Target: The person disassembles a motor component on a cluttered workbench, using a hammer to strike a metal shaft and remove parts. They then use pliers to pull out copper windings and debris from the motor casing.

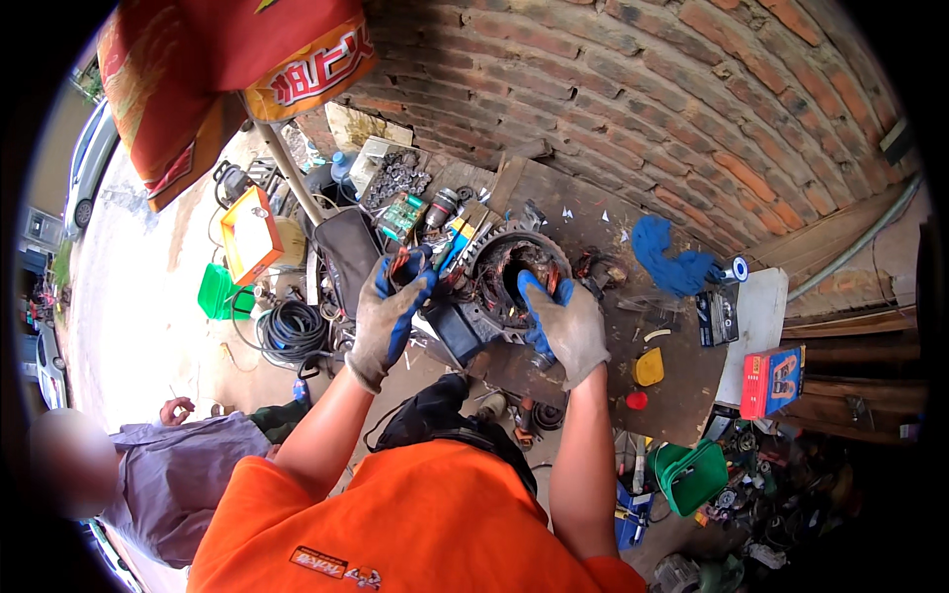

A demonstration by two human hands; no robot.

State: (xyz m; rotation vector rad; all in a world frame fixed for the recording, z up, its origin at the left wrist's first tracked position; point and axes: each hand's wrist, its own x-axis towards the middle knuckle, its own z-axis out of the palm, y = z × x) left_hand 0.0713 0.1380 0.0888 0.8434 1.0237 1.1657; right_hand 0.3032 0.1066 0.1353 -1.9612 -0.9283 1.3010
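One housing holds wire windings.

Motor partly behind right hand

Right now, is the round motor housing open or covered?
Open: no cover lies over the motor housing, and wire coils show inside it.

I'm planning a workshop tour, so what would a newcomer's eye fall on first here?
Probably the bright orange shirt at the bottom centre and the big red umbrella at the upper left. Next, the round metal part in the middle, on the cluttered workbench, with the gloved right hand at its near right edge. The blue tangle farther right on the workbench, near the brick wall, also stands out.
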